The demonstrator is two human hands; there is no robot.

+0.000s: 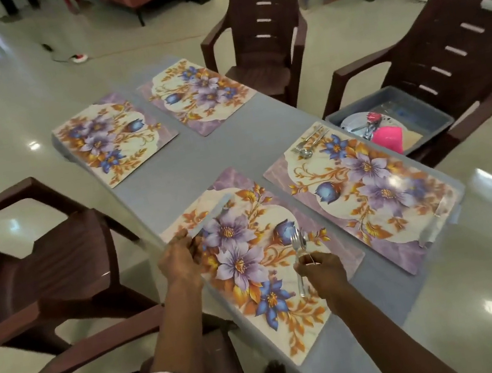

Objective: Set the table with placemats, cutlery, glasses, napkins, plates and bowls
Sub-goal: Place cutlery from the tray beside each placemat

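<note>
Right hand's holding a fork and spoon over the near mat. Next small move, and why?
Probably lower the fork and spoon onto the right side of the near placemat and release. The right hand pinches them just above it, the left hand is at its left edge, and the neighbouring placemat already carries cutlery at its far corner.

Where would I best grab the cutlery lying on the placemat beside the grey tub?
Likely pinch the cutlery by its slim handles, coming from the grey tub side: the handles point that way, while the wider heads point away from it.
</note>
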